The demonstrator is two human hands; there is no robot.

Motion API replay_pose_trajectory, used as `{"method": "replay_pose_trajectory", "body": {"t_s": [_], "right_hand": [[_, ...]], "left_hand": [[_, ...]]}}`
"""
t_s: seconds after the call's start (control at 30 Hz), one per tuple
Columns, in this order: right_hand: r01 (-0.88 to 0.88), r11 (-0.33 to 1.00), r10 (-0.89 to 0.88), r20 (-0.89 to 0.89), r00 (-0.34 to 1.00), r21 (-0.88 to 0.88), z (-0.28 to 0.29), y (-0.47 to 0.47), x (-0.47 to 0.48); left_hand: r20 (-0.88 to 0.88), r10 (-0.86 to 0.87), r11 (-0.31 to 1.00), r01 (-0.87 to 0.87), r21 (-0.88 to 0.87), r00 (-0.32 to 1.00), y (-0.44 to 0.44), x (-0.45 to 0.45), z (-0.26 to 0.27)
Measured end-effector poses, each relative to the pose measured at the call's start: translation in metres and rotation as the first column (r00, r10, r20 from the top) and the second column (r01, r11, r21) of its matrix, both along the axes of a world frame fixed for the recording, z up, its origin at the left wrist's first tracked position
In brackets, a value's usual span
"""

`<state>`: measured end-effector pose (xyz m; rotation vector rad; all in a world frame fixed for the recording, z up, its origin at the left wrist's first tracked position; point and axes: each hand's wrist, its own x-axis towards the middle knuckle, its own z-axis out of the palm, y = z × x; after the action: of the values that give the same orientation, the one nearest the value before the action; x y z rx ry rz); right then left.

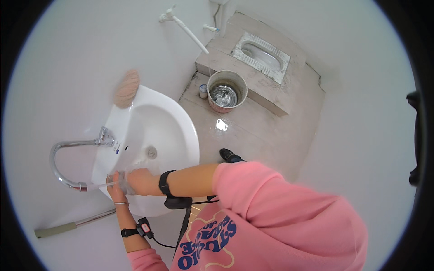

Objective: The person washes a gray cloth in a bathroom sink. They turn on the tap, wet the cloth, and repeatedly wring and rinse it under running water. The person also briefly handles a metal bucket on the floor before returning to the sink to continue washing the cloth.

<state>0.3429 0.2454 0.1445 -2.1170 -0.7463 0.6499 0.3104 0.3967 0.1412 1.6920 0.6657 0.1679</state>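
At the near side of a white ceramic washbasin [169, 111], my left hand [116, 186] grips a clear, see-through container [124, 184], perhaps a cup. My right hand [139, 182] is curled against the container's other side; its fingertips are hidden, and I cannot tell whether they are inside it. From the spout of a curved chrome faucet [56, 159], a thin stream of water falls onto my left hand and the container. The basin's metal drain [151, 152] lies beyond my right hand.
A tan fibrous bundle [127, 89] rests on the basin's far corner. Water runs from a white pipe [190, 33] into a bucket [226, 93] on the floor, with a small container [203, 90] beside it. A squat toilet [262, 57] occupies the raised step. A green-handled pole [56, 230] lies below the basin.
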Motion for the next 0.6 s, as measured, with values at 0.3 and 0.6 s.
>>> {"method": "replay_pose_trajectory", "body": {"t_s": [0.3,0.6], "right_hand": [[0.192,0.952,0.032,-0.701,0.712,0.239,-0.002,-0.022,0.002],[0.377,0.899,0.121,-0.953,0.277,0.224,-0.003,-0.03,0.012]], "left_hand": [[-0.11,0.015,0.962,-0.044,-0.268,0.994,-0.001,-0.006,0.007],[0.011,-0.168,0.66,0.121,-0.742,0.986,-0.004,-0.026,0.005]]}}
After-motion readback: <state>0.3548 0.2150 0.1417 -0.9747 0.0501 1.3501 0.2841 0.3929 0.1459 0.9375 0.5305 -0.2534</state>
